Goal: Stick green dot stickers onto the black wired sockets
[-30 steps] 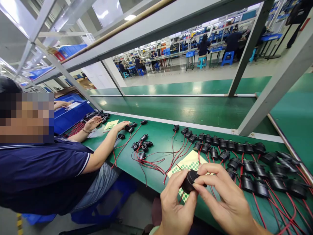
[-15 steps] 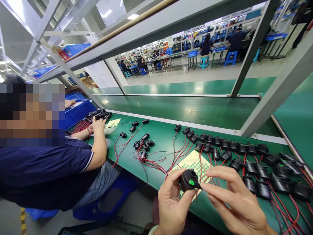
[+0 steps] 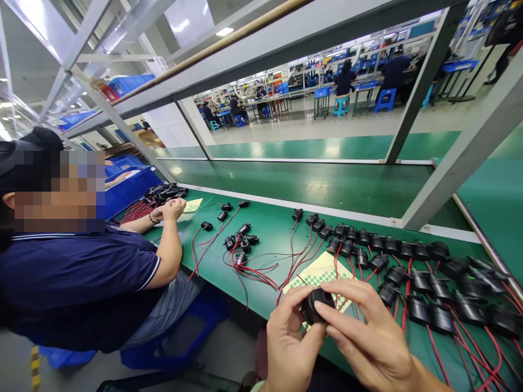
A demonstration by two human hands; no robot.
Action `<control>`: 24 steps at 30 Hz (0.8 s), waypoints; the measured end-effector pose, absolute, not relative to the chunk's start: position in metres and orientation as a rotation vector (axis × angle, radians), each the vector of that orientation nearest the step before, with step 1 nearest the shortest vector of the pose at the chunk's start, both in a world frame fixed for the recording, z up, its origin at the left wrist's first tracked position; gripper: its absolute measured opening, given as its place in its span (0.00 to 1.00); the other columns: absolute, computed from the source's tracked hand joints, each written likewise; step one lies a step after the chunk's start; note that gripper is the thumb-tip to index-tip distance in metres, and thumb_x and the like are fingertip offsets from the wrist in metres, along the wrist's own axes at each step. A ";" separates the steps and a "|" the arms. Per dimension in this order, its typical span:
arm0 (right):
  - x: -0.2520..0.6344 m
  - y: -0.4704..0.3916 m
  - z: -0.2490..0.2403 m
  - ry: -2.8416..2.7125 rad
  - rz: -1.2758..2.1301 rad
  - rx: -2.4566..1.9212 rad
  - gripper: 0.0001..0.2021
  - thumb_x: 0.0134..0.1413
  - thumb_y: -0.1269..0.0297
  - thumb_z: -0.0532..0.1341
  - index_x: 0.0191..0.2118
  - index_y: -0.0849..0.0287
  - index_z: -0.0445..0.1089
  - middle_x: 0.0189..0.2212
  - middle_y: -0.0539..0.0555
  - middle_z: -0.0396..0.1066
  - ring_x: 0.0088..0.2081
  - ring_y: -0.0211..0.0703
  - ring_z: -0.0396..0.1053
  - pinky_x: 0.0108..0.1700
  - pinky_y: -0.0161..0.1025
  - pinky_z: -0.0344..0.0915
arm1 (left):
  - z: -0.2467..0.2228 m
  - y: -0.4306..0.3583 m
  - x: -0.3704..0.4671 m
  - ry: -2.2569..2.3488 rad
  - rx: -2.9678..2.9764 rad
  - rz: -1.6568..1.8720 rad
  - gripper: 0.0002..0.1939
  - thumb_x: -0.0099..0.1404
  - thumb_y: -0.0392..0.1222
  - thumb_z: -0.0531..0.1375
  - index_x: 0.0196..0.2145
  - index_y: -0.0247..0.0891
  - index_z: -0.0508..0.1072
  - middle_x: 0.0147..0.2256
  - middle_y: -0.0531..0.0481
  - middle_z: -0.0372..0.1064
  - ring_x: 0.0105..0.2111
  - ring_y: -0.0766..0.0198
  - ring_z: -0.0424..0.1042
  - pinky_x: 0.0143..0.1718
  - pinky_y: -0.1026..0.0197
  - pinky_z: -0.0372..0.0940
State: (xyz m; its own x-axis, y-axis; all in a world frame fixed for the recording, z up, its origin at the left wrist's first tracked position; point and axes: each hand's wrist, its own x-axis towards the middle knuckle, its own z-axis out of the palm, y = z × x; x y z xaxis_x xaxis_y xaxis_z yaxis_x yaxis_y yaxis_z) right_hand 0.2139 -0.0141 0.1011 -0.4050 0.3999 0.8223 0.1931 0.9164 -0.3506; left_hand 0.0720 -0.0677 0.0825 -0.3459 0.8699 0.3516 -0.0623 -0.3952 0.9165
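My left hand (image 3: 292,343) and my right hand (image 3: 363,332) together grip a round black buzzer part (image 3: 312,304) just above the near edge of the green bench (image 3: 269,226). My right fingers press on its top face. Beneath them lies a pale sheet of small green dot stickers (image 3: 321,272). To the right, several identical black parts with red and black wires (image 3: 412,272) sit in rows.
A co-worker in a dark blue shirt (image 3: 77,283) sits at my left, both hands (image 3: 174,207) by a heap of parts and a second sticker sheet (image 3: 192,205). Loose wired parts (image 3: 241,245) lie between us. A blue bin (image 3: 126,188) stands far left. Grey frame posts (image 3: 461,147) rise behind the bench.
My right fingers moved back over the part's top, covering the green sticker seen half a second ago. The co-worker drew the outstretched hand back toward the heap of parts.
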 end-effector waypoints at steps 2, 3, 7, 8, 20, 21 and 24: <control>0.221 -0.014 0.096 -2.032 0.239 -0.429 0.18 0.58 0.79 0.56 0.51 0.60 0.72 0.49 0.61 0.69 0.51 0.49 0.69 0.49 0.46 0.72 | 0.085 -0.068 0.070 1.138 1.105 1.798 0.16 0.59 0.31 0.67 0.46 0.39 0.78 0.41 0.45 0.79 0.41 0.60 0.79 0.44 0.65 0.74; 0.226 -0.014 0.094 -2.046 0.239 -0.440 0.17 0.58 0.79 0.56 0.50 0.60 0.73 0.50 0.61 0.68 0.52 0.49 0.68 0.50 0.45 0.72 | 0.086 -0.068 0.069 1.128 1.072 1.785 0.16 0.58 0.32 0.67 0.45 0.39 0.78 0.40 0.46 0.79 0.41 0.60 0.79 0.44 0.66 0.73; 0.240 -0.012 0.091 -2.043 0.254 -0.514 0.15 0.57 0.77 0.59 0.49 0.58 0.73 0.50 0.60 0.67 0.51 0.48 0.68 0.52 0.44 0.71 | 0.089 -0.068 0.066 1.028 1.025 1.728 0.16 0.57 0.36 0.70 0.45 0.40 0.78 0.39 0.46 0.79 0.40 0.62 0.79 0.43 0.67 0.73; 0.241 -0.012 0.092 -2.036 0.253 -0.521 0.15 0.57 0.76 0.59 0.49 0.58 0.72 0.49 0.60 0.67 0.51 0.48 0.69 0.52 0.44 0.71 | 0.088 -0.068 0.066 1.009 1.018 1.719 0.17 0.57 0.36 0.70 0.45 0.40 0.77 0.39 0.46 0.79 0.40 0.61 0.79 0.43 0.67 0.72; 0.222 -0.016 0.112 -2.159 0.099 -0.430 0.14 0.61 0.73 0.57 0.50 0.62 0.71 0.51 0.63 0.65 0.54 0.52 0.65 0.54 0.48 0.69 | 0.084 -0.070 0.072 1.013 1.087 1.676 0.16 0.59 0.33 0.68 0.46 0.42 0.78 0.42 0.47 0.79 0.41 0.62 0.78 0.45 0.68 0.71; 0.220 -0.015 0.110 -2.162 0.112 -0.420 0.14 0.61 0.73 0.56 0.51 0.63 0.70 0.52 0.64 0.63 0.55 0.52 0.63 0.55 0.48 0.68 | 0.084 -0.070 0.072 1.005 1.079 1.670 0.16 0.59 0.34 0.68 0.46 0.42 0.78 0.42 0.47 0.79 0.42 0.62 0.78 0.45 0.68 0.71; 0.220 -0.012 0.103 -2.174 0.151 -0.379 0.14 0.63 0.72 0.54 0.52 0.65 0.68 0.54 0.64 0.61 0.57 0.52 0.61 0.56 0.46 0.65 | 0.082 -0.070 0.071 0.985 1.020 1.648 0.16 0.59 0.34 0.68 0.46 0.40 0.77 0.43 0.45 0.78 0.42 0.61 0.78 0.44 0.67 0.71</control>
State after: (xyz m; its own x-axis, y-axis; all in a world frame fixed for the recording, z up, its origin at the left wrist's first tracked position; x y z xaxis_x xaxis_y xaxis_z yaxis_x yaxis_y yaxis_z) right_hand 0.2205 -0.0118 0.1030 -0.5510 0.3236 0.7692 0.2143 0.9457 -0.2443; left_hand 0.0712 -0.0696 0.0816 -0.2227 0.9573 0.1841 -0.2909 -0.2455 0.9247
